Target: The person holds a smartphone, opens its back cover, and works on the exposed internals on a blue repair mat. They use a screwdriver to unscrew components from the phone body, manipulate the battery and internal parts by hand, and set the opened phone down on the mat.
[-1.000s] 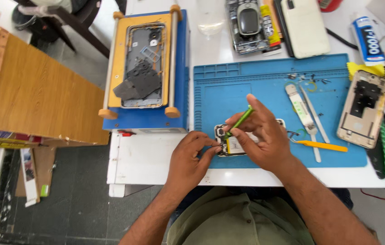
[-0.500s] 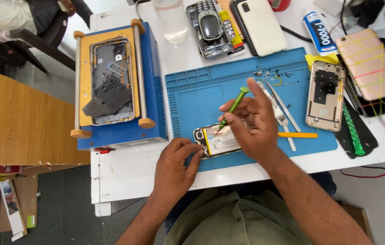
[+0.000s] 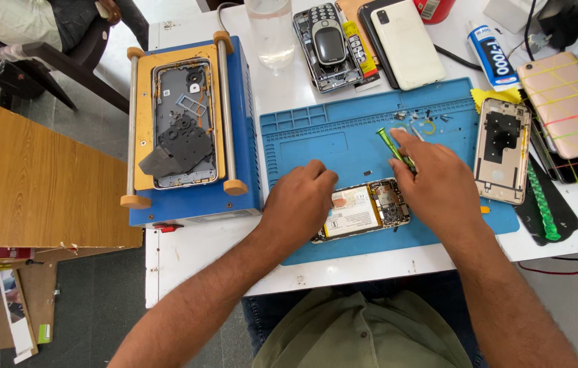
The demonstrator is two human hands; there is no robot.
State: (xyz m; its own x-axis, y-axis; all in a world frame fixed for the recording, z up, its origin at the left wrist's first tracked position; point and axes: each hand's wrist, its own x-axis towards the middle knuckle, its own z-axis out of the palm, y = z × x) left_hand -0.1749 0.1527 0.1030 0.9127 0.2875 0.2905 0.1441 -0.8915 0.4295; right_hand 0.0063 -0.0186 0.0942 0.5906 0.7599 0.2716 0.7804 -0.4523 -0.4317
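On the blue work mat (image 3: 316, 136), near its front edge, lies an opened phone (image 3: 364, 210) with its back off, the pale battery and the circuit board showing. At its left end the left hand (image 3: 297, 204) rests with fingers curled down, pressing on the phone's edge and on the mat. Over the phone's right end sits the right hand (image 3: 439, 187), closed around a green-handled screwdriver (image 3: 395, 148) that slants up and away to the far left (its tip is hidden under the fingers).

Small loose screws and parts (image 3: 422, 121) are scattered on the far right part of the mat. Just right of the right hand, a gold phone frame (image 3: 502, 151) lies on the mat's right edge, and beyond it a pink phone bound with rubber bands (image 3: 568, 102). Left of the mat stands a blue machine (image 3: 244, 123) with an orange top that carries another stripped phone housing (image 3: 181, 123). At the far side of the bench (image 3: 200, 252) lie a white phone (image 3: 406, 42), an old keypad phone (image 3: 328, 46) and a glue tube (image 3: 486, 46).
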